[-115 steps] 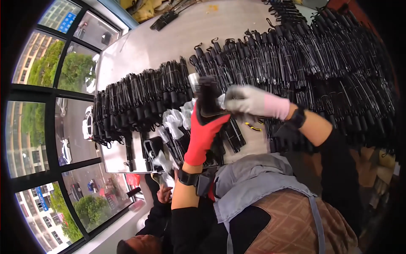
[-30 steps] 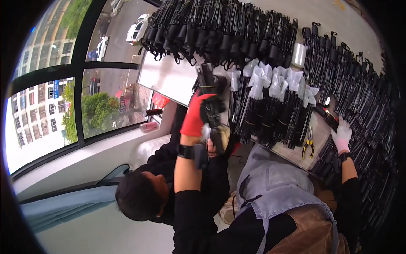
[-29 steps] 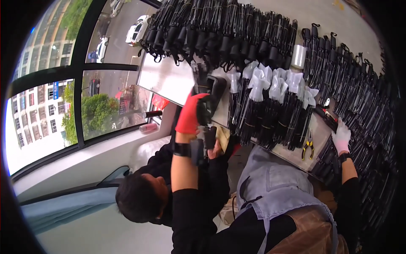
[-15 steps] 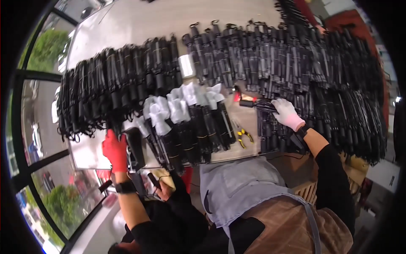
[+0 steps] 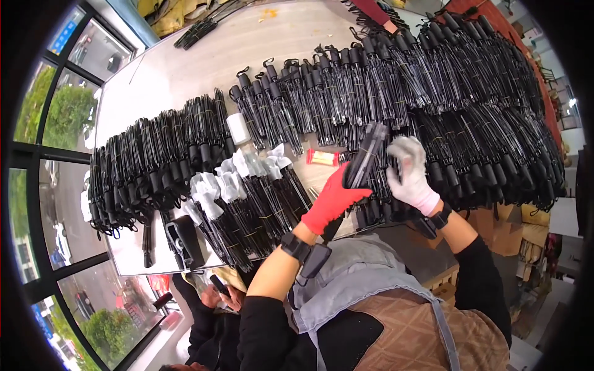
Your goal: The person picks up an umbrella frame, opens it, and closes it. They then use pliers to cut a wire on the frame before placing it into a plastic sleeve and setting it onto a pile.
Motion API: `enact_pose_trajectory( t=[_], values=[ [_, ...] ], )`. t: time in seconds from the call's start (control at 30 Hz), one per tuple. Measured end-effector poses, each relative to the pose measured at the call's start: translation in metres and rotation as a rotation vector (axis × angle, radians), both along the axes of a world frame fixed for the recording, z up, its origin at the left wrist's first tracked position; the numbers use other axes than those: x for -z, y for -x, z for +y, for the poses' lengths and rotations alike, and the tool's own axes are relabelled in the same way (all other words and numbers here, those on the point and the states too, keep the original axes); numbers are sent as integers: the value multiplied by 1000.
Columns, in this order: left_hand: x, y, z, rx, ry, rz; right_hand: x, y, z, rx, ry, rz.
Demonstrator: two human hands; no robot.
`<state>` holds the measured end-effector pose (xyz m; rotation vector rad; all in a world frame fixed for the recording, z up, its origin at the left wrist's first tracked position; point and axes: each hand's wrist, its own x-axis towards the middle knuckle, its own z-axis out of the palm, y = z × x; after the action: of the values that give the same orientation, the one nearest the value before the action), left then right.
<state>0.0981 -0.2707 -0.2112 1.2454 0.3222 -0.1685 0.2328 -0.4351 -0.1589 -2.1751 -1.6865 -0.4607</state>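
Note:
My left hand, in a red glove, is closed around a black folding umbrella frame with metal ribs, held tilted over the near middle of the table. Just right of it my right hand, in a white glove with a pink cuff, has its fingers apart and slightly curled, holding nothing. Beneath both hands lie more black umbrella frames in rows. Left of my left hand, several frames with white plastic-wrapped ends lie side by side.
A long row of umbrella frames fills the left side. On the table are a white block and a red-and-yellow packet. A co-worker's hands hold a dark object at the lower left. Another person's arm reaches in at the top.
My left hand has moved from the far left to the middle and now holds an umbrella frame. My right hand has lifted off the frames at the right. The whole view has shifted.

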Motion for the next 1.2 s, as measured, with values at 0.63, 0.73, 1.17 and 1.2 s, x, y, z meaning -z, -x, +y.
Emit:
enact_pose_trajectory(
  t=[0.63, 0.73, 1.17, 1.2],
  values=[
    [3, 40, -2, -637, -363, -140, 1, 53, 95, 33, -77, 383],
    [6, 52, 10, -650, -757, -111, 0, 59, 106, 2, -127, 359],
    [-9, 139, 74, -53, -538, 170, -26, 19, 31, -117, -147, 2593],
    [-11, 136, 73, -146, -185, 175, -24, 18, 29, -112, -158, 2589]
  ],
)
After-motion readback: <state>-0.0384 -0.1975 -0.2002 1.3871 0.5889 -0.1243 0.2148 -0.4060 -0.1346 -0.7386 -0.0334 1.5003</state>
